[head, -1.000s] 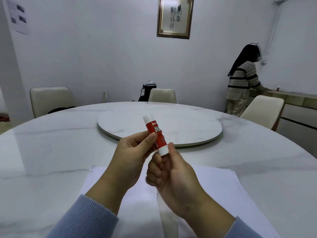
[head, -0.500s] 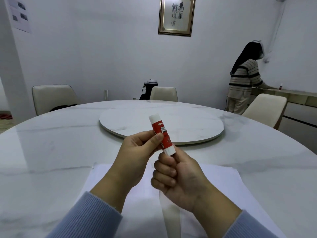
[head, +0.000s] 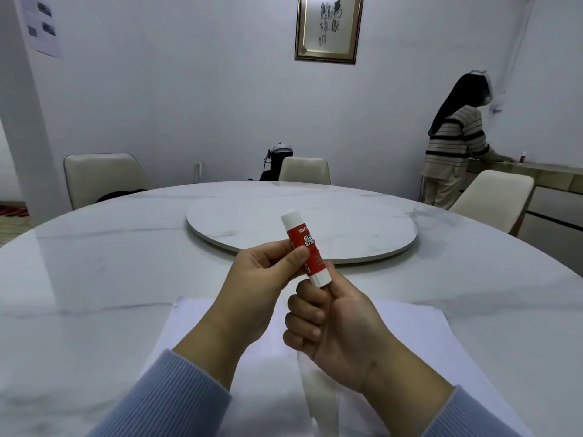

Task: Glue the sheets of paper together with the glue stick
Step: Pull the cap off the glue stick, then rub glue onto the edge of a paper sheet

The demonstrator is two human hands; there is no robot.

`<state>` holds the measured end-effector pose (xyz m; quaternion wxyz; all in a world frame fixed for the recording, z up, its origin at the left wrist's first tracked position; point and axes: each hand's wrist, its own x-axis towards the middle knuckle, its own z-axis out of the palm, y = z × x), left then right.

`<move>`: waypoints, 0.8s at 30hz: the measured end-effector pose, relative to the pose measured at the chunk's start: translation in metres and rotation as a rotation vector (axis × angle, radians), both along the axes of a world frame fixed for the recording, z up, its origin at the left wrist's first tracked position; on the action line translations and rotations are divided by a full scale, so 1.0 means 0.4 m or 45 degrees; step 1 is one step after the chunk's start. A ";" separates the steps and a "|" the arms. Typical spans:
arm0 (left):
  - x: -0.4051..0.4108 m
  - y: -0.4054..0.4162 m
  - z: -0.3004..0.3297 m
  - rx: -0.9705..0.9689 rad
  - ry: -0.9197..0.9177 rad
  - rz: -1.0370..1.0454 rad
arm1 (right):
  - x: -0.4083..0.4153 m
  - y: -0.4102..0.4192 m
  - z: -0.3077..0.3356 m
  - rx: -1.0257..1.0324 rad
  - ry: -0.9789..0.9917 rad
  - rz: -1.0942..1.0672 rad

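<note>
Two hands: both of mine are on the glue stick [head: 305,251], held in the air at the centre of the frame.
Left hand [head: 258,279]: I have thumb and fingers [head: 298,256] pinching the red middle of the tube from the left.
Right hand [head: 337,323]: its curled fingers [head: 307,290] grip the white lower end of the tube; this hand is the nearer one to that end.
Axis: the tube runs from lower right to upper left, its top end tilted away from me toward the frame's centre.
Next move, my guess: one white end has to come off or be twisted; I cannot tell which end is the cap.
Glue stick look: red label with white lettering, white at both ends, closed.
Sheets of paper [head: 410,329]: flat on the surface [head: 94,279], directly under my wrists at the lower middle, apart from the tube.
Strip: a narrow pale band [head: 318,398] lies on the sheets.
Progress: no glue applied yet, as far as I can judge.
</note>
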<state>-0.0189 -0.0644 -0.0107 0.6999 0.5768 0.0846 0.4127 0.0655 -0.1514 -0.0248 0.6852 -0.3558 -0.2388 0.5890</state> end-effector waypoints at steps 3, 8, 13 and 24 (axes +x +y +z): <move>0.006 -0.003 -0.007 0.118 0.126 0.118 | -0.002 0.010 -0.002 -0.016 -0.068 -0.234; -0.033 0.051 0.019 0.453 0.821 0.256 | 0.054 0.017 0.009 0.158 0.206 -0.635; -0.103 0.087 0.005 1.024 2.011 0.169 | 0.114 0.014 -0.003 0.111 0.264 -0.820; -0.095 0.083 -0.122 1.207 1.793 0.341 | 0.091 0.013 -0.041 -0.230 -0.170 -0.801</move>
